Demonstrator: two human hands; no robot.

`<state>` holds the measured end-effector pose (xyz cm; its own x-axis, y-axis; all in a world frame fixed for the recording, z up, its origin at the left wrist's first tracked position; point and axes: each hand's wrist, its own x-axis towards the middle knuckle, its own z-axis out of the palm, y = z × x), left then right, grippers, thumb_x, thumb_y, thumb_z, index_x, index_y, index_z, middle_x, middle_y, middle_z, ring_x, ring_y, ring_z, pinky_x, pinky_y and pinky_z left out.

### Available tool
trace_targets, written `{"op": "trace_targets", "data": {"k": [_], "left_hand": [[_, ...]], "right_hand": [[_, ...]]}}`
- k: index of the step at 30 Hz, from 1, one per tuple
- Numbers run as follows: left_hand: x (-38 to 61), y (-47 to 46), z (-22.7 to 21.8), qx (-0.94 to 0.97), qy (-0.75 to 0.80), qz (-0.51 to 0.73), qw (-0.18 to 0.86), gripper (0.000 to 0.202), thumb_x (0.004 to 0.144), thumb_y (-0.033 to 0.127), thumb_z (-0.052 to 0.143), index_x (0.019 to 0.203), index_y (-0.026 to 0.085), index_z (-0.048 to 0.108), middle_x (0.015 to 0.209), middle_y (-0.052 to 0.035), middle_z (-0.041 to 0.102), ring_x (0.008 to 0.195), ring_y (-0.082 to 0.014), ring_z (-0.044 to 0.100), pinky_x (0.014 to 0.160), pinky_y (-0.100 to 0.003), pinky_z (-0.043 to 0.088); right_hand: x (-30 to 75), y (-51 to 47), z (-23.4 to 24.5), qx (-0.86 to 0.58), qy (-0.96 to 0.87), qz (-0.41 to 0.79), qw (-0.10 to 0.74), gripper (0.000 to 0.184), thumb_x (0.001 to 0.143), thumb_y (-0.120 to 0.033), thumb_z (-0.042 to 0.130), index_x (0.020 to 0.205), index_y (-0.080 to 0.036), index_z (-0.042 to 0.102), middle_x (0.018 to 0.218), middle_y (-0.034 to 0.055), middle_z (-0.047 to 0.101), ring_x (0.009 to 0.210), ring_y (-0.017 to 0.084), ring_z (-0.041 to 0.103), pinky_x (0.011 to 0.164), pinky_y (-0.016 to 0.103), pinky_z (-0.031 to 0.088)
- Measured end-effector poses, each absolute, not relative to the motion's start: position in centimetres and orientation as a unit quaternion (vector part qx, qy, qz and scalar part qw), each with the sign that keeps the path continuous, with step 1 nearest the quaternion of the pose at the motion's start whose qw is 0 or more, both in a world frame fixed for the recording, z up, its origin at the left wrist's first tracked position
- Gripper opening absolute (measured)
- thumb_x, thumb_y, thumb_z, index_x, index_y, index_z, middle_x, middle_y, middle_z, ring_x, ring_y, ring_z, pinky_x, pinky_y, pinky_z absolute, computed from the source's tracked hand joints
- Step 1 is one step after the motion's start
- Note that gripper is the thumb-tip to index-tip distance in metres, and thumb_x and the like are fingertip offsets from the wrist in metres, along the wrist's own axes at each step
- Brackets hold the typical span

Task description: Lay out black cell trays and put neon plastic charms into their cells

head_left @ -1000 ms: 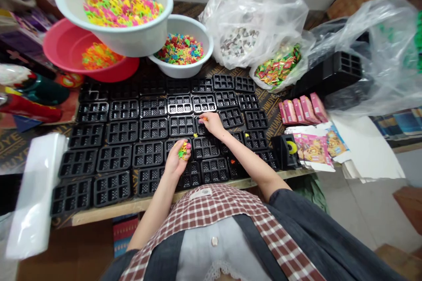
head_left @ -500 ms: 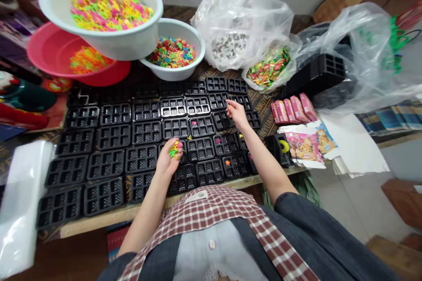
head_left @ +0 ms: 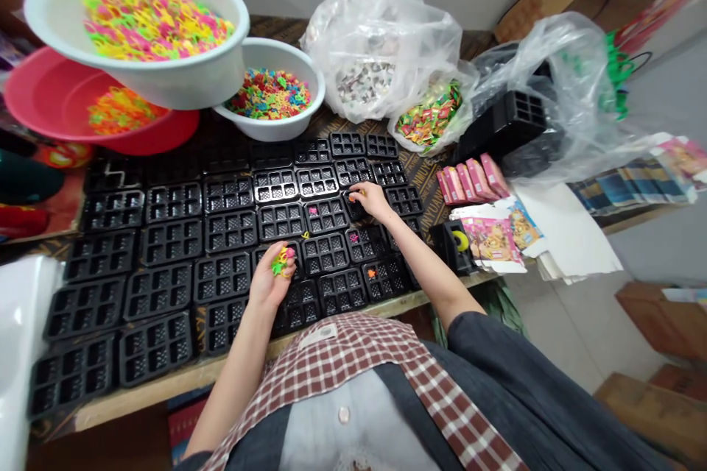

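The left hand is cupped palm-up over the black compartment trays near the front edge of the tabletop, its fingers curled around a small bunch of bright plastic pieces in yellow, green and pink. The right hand reaches further out across the trays, fingers pinched on a small orange piece and pressed down at one tray in the middle rows; whether the piece already lies in a compartment cannot be told. A few trays near it already carry single pieces: a pink piece in the tray just left of the right hand, and an orange piece in a tray close to the front edge, under the right forearm.

The trays lie edge to edge in rows and cover most of the tabletop. Behind them stand a large white basin heaped with yellow, pink and green pieces, resting partly over a red basin, and a smaller white bowl of mixed coloured pieces. To the right of the bowl sit clear plastic bags, one showing grey items, another colourful wrapped ones. Further right are a row of pink boxes, flat printed cartons and a black tape dispenser.
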<state>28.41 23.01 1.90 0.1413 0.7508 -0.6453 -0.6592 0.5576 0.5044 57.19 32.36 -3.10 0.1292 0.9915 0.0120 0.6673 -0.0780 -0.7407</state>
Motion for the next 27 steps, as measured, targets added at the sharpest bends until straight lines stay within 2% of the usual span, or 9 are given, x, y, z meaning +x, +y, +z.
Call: {"op": "trace_targets", "data": {"k": [2,4,6,8,11,15,20,27], "left_hand": [[28.3,23.0,1.8,0.055,0.455,0.469,0.755,0.009,0.07,0.017,0.07,0.074,0.014,0.062,0.061,-0.0001,0.059,0.045,-0.0049,0.05,0.035,-0.011,0.031],[28.3,23.0,1.8,0.057,0.453,0.471,0.755,0.009,0.07,0.017,0.07,0.074,0.014,0.063,0.061,0.0,0.059,0.045,-0.0048,0.05,0.035,-0.011,0.032],[28.3,23.0,1.8,0.056,0.455,0.472,0.753,0.009,0.069,0.017,0.07,0.073,0.014,0.063,0.061,-0.0001,0.059,0.045,-0.0049,0.05,0.035,-0.011,0.032],[28.5,23.0,1.9,0.052,0.457,0.467,0.755,0.008,0.068,0.016,0.07,0.073,0.014,0.063,0.06,-0.0004,0.059,0.045,-0.0051,0.05,0.035,-0.011,0.032],[28.8,23.0,2.1,0.045,0.456,0.46,0.76,0.006,0.068,0.015,0.068,0.072,0.013,0.063,0.06,-0.001,0.059,0.045,-0.0053,0.049,0.035,-0.011,0.032],[29.0,23.0,2.2,0.046,0.457,0.458,0.761,0.006,0.068,0.015,0.068,0.073,0.014,0.063,0.06,-0.0008,0.059,0.045,-0.0054,0.049,0.035,-0.011,0.032],[28.7,22.8,2.2,0.048,0.463,0.463,0.754,0.007,0.07,0.017,0.069,0.073,0.014,0.063,0.06,-0.0006,0.059,0.045,-0.0054,0.049,0.035,-0.011,0.031],[28.5,22.7,2.2,0.045,0.465,0.465,0.752,0.007,0.07,0.017,0.068,0.073,0.014,0.063,0.06,-0.0002,0.058,0.045,-0.005,0.049,0.035,-0.011,0.031]], "right_hand": [[58.8,32.3,-2.8,-0.687,-0.522,0.321,0.39,0.019,0.081,-0.033,0.062,0.079,-0.016,0.071,0.07,0.0019,0.065,0.071,0.015,0.061,0.071,0.027,0.049],[61.1,32.0,-2.5,-0.692,-0.41,0.373,0.463,0.029,0.083,-0.041,0.057,0.081,-0.015,0.069,0.061,-0.0007,0.057,0.056,0.011,0.053,0.056,0.023,0.044],[63.3,31.6,-2.2,-0.699,-0.33,0.4,0.492,0.027,0.08,-0.039,0.056,0.087,-0.015,0.067,0.062,-0.0024,0.055,0.052,0.008,0.049,0.05,0.02,0.039],[65.0,31.1,-2.1,-0.72,-0.323,0.389,0.475,0.025,0.074,-0.029,0.057,0.094,-0.015,0.066,0.069,-0.0023,0.058,0.055,0.008,0.051,0.052,0.019,0.04],[66.1,30.3,-2.2,-0.766,-0.391,0.308,0.407,0.033,0.07,-0.018,0.054,0.1,-0.015,0.065,0.079,0.0003,0.065,0.064,0.011,0.057,0.064,0.025,0.047],[66.2,29.7,-2.6,-0.792,-0.474,0.189,0.336,0.022,0.069,-0.015,0.058,0.088,-0.015,0.068,0.084,0.004,0.07,0.078,0.017,0.062,0.083,0.032,0.048],[66.1,29.6,-3.0,-0.792,-0.506,0.158,0.304,0.012,0.072,-0.019,0.064,0.082,-0.017,0.07,0.083,0.0052,0.073,0.081,0.02,0.065,0.084,0.033,0.048],[66.1,29.4,-3.4,-0.794,-0.493,0.167,0.315,0.016,0.076,-0.019,0.064,0.088,-0.015,0.073,0.093,0.0081,0.074,0.088,0.021,0.066,0.088,0.033,0.048]]}}
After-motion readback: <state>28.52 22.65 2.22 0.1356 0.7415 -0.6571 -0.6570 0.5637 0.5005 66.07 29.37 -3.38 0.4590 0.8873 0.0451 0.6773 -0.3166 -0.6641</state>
